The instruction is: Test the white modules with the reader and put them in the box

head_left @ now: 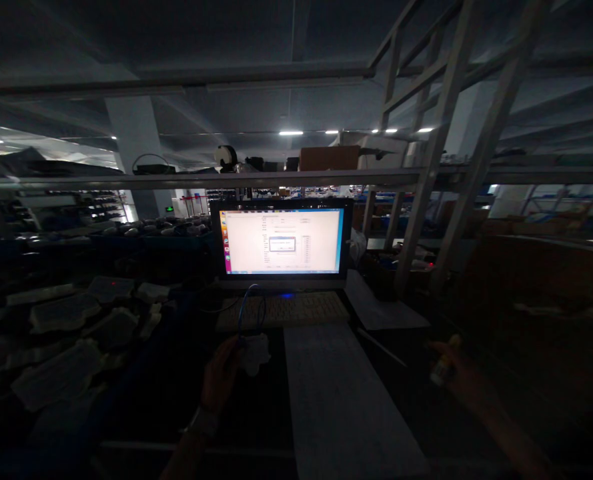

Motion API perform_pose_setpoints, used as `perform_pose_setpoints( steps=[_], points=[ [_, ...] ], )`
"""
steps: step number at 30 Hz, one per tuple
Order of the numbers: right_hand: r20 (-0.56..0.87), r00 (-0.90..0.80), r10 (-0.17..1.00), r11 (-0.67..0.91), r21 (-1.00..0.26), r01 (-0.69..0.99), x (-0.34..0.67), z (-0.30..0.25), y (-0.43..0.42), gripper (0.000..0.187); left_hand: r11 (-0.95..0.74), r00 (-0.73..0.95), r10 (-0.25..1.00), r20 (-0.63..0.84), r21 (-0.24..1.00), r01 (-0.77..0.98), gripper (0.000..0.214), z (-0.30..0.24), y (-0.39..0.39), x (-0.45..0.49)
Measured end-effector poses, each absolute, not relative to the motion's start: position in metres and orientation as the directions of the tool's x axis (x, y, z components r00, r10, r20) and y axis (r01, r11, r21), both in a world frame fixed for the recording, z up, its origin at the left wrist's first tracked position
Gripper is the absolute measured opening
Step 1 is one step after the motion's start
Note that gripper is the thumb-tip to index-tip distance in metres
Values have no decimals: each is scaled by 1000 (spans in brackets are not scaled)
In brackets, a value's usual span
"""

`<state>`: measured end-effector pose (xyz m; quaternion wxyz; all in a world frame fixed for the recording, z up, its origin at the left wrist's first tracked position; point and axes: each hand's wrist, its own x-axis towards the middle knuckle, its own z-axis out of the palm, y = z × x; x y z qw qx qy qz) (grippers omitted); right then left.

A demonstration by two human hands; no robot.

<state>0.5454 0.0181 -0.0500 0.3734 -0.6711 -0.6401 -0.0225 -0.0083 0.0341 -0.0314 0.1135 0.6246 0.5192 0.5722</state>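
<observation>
The scene is very dark. My left hand (220,375), with a band at the wrist, pinches the left edge of a small pale flat device (256,355) in front of the keyboard. A looped blue cable (241,307) rises from beside those fingertips; whether it is plugged in there cannot be made out. Over the right side of the desk, my right hand (459,375) is closed around a small yellow-and-white bottle-like object (442,369). Behind the device stands a lit monitor (246,240) showing a form with a small dialog box.
Left of me a blue bin (141,373) holds several pale flat units (61,370). A keyboard (301,308) lies below the monitor. Long paper sheets (341,400) and a thin white stick (383,348) lie on the desk. A shelf (256,180) and metal frame (426,160) stand above.
</observation>
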Motion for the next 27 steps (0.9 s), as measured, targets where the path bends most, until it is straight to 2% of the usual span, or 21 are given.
perform_pose_setpoints(
  steps=[5,14,27],
  points=[
    [528,167,833,124,-471,874,545,-52,19,40,-438,-198,770,606,729,526,47,-30,33,-7],
    [495,184,849,80,-465,881,546,-52,18,42,-445,-189,770,610,724,527,48,-30,33,-7],
    [559,127,820,131,-399,908,548,-53,21,41,-447,-189,762,619,714,539,49,-27,33,-6]
  ],
)
